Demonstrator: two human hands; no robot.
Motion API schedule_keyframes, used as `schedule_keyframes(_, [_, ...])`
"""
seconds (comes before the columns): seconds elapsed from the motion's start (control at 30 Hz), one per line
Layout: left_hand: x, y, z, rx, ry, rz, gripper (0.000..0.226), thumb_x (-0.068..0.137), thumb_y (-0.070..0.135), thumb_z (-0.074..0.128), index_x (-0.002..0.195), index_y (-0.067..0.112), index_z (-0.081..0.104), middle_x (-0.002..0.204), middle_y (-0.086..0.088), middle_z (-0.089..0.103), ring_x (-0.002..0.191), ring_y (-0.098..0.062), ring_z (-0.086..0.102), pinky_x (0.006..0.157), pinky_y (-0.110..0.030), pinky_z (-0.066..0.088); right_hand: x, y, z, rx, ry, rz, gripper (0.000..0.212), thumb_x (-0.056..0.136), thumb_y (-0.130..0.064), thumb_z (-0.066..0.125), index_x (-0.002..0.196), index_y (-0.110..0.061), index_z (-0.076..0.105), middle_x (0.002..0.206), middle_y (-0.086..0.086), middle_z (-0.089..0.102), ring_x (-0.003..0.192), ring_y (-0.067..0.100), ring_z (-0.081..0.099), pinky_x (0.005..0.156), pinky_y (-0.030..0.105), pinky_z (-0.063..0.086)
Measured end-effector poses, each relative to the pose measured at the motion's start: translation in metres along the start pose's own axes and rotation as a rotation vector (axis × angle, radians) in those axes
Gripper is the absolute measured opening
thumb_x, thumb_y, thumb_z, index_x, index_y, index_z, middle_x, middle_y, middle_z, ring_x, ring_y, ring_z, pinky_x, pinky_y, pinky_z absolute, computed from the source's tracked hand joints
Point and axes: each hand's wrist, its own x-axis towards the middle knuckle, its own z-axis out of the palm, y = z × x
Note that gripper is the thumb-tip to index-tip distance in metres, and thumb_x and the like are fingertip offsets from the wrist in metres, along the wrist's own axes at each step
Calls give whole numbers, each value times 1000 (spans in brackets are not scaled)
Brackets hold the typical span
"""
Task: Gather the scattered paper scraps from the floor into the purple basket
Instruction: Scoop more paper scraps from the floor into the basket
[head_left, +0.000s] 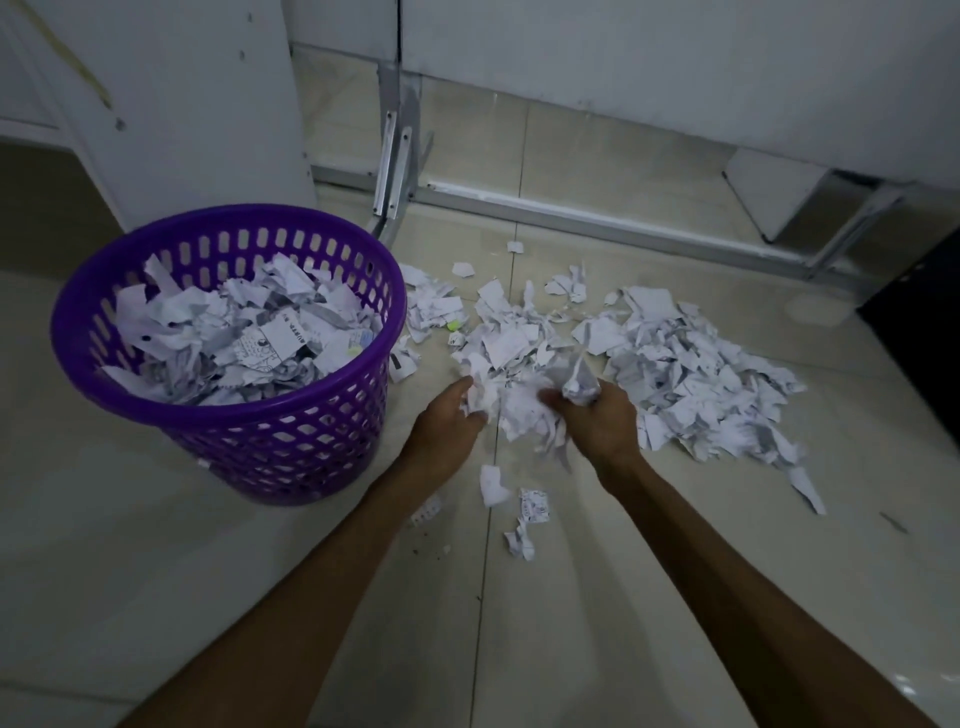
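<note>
A purple basket with a perforated wall stands on the tiled floor at the left, well filled with torn white paper. To its right a broad heap of paper scraps covers the floor. Between my two hands sits a bunch of scraps, lifted at the near edge of the heap. My left hand presses against the bunch's left side with curled fingers. My right hand grips its right side, fingers closed round crumpled paper. A few loose scraps lie below my hands.
A white panel rises behind the basket. A metal frame rail runs along the floor behind the heap, with an upright bracket. A dark object stands at the right edge. Bare tile lies in the foreground.
</note>
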Motion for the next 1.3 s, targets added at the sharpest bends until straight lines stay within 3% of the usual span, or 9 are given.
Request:
schedule_keyframes(0.1, [-6,35,3,-8,-47,76,58,97,22,54,150,23,32,156,0,32,140,-16,35,104,-27,34,-2,-24,-18,115,48,14,18,79,-24,82,92,-22,71,93,8,75,80,16,70,75,32,56])
schedule_keyframes(0.3, [-21,111,-11,-20,-30,254,59,96,26,57,149,25,33,155,-4,35,138,-18,37,101,-26,37,-4,-92,-39,270,82,6,45,79,-24,82,116,-3,67,104,16,72,94,29,71,84,42,58])
schedule_keyframes(0.47, [-34,153,-67,-4,8,329,65,92,23,63,150,22,33,155,-10,34,138,-21,39,109,-40,40,-13,-158,-30,378,77,-56,42,77,-24,83,112,-6,68,94,7,72,76,14,69,56,20,54])
schedule_keyframes(0.63, [-45,156,-154,106,94,359,66,89,25,67,148,25,37,153,-10,37,136,-20,42,108,-41,41,-28,-214,16,391,-33,-121,24,76,-24,84,94,-19,68,94,10,74,87,27,71,78,42,58])
schedule_keyframes(0.77, [-56,129,-223,145,220,304,63,87,24,69,144,24,42,149,-8,44,129,-20,49,99,-32,44,-46,-237,73,321,-117,-197,29,77,-26,83,100,-16,70,91,5,74,82,22,72,70,32,58])
schedule_keyframes(0.9, [-69,88,-258,136,276,269,57,87,18,69,140,21,47,136,-2,56,111,-10,60,88,-25,48,-58,-240,123,134,-150,-293,27,78,-32,81,95,-15,70,88,6,73,80,21,70,69,34,56])
schedule_keyframes(1.03, [-68,63,-269,159,281,245,60,89,22,68,144,21,43,144,-2,49,128,-17,50,98,-34,44,-58,-243,153,-53,-146,-407,43,82,-39,77,113,-10,69,103,7,73,82,15,65,63,17,47])
schedule_keyframes(1.13, [-63,58,-271,159,307,252,59,90,26,67,144,23,42,146,-2,48,130,-19,48,101,-37,43,-56,-249,157,-162,-152,-496,52,78,-49,76,116,-16,66,109,2,70,86,12,59,65,14,39])
schedule_keyframes(1.3, [-55,51,-266,164,318,252,60,89,28,67,143,26,43,148,-1,46,133,-18,44,99,-31,40,-56,-243,152,-280,-174,-519,74,71,-66,73,130,-24,58,129,2,63,107,13,59,79,24,39])
